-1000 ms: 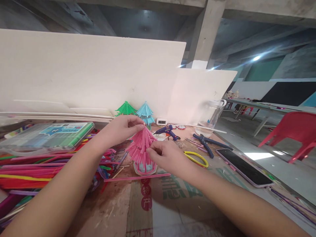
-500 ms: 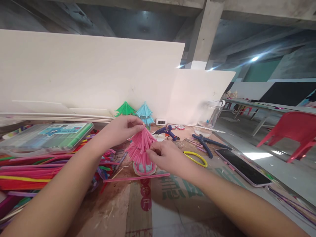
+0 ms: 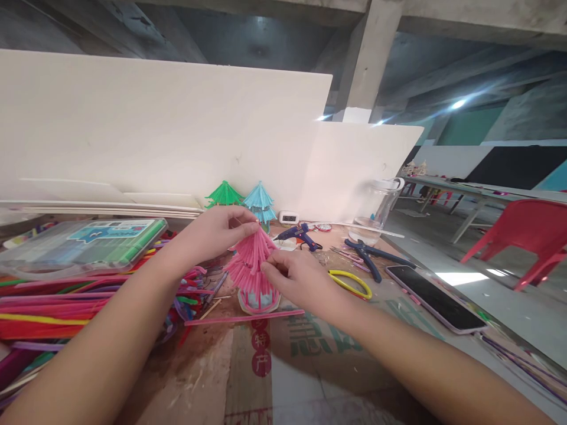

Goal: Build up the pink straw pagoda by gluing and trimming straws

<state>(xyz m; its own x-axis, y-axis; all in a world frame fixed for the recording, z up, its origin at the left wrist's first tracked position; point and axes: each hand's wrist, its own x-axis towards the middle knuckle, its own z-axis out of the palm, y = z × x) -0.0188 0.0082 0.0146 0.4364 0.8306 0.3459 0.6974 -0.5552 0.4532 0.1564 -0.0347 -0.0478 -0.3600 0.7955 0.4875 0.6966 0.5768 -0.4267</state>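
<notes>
A pink pipe-cleaner pavilion (image 3: 243, 265) with tiered, fringed roofs stands upright on a small pale base (image 3: 260, 302). My left hand (image 3: 233, 227) pinches the peak of its upper roof between thumb and fingers. On the right side of the roof, my right hand (image 3: 296, 277) is closed, thumb and forefinger pinched on the pink strands. Its fingertips partly cover the strands, so I cannot tell how many are held. A loose pink pipe cleaner (image 3: 221, 320) lies across the board just in front of the base.
Behind stand a green model (image 3: 224, 193) and a blue model (image 3: 260, 203), beside a small clock (image 3: 289, 218). To the right are a glue gun (image 3: 302, 236), pliers (image 3: 367, 260), yellow-handled scissors (image 3: 354, 285), a phone (image 3: 436, 300) and a clear jug (image 3: 374, 212). Pipe cleaners (image 3: 48, 307) and a marker case (image 3: 84, 245) fill the left.
Both hands stay at the pavilion's roof. My right hand's fingertips have shifted very slightly up and left along the strands; the pavilion stays in place.
</notes>
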